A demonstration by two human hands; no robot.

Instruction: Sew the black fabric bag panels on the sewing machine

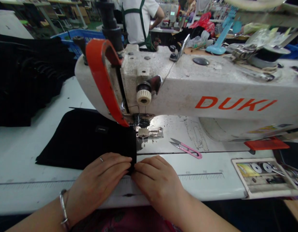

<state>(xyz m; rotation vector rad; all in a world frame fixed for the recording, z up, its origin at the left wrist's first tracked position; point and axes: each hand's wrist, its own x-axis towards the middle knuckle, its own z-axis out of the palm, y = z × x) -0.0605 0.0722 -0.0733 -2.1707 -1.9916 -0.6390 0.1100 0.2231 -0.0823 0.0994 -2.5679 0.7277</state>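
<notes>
A person's two bare hands meet at the near right corner of a black fabric piece (83, 138) that lies flat on a pale sewing table (25, 151); the left hand (100, 175), with a ring on one finger and a metal bracelet (63, 206) at the wrist, rests palm down on the cloth's near edge, its fingers close together and pointing right, pressing the corner; the right hand (156, 178) lies just beside it on the bare table, fingers curled and narrow, their tips pinching the same corner of the fabric where the two hands touch; a small dark label (101, 129) sits on the cloth's upper surface; the fabric's far right corner reaches under the presser foot (143, 132) of a worn white sewing machine (187, 87) with orange lettering and an orange guard (102, 80) curving down its front; pink thread snips (186, 149) lie on the machine bed to the right of the needle, well apart from the hands; a shallow tray of bobbins (262, 177) sits at the table's right end; a heap of dark cloth (25, 77) is piled at the far left; another person in a white top and green apron straps (136, 19) stands at a workstation behind the machine.
</notes>
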